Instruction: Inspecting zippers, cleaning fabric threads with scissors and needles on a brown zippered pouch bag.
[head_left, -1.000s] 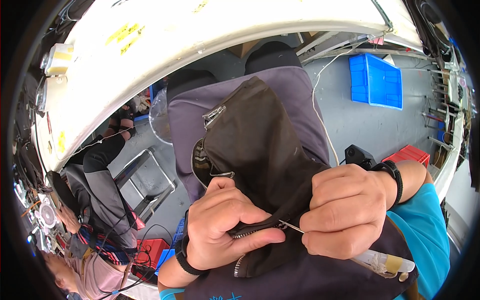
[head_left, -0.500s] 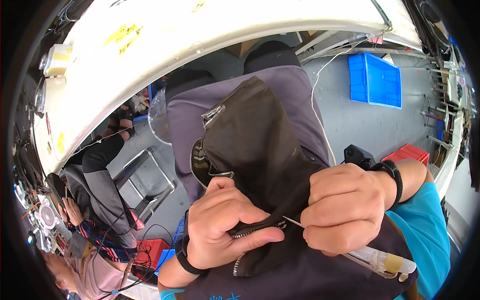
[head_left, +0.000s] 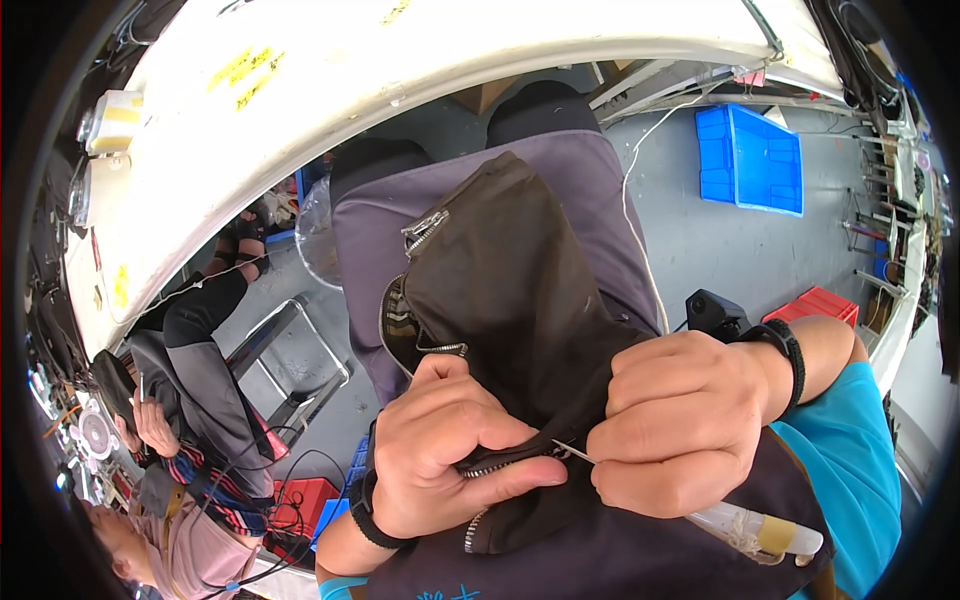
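Observation:
A dark brown, leather-like piece [head_left: 520, 260] with open metal zips lies across my lap over a purple-grey apron [head_left: 590, 170]. Near its lower edge, my left hand [head_left: 445, 450] pinches a fold between thumb and fingers, beside the metal zip teeth. My right hand [head_left: 680, 420] is closed round an awl [head_left: 765, 533] with a whitish, translucent handle wrapped in yellow tape. Its thin metal shaft points left, and the tip meets the fold just past my left thumb. Whether the tip has gone through the material, I cannot tell. A striped lining shows in the piece's left opening.
A white table [head_left: 330, 70] curves across the far side. On the grey floor at right are a blue crate [head_left: 750, 165] and a red crate [head_left: 815, 306]. At left a seated person [head_left: 200, 480] works beside a metal-framed stool [head_left: 290, 365]. A white cord [head_left: 630, 190] hangs right of my lap.
My right hand has moved slightly left with the awl, bringing its tip closer to my left thumb. My left hand stays put. The person at left has raised a hand.

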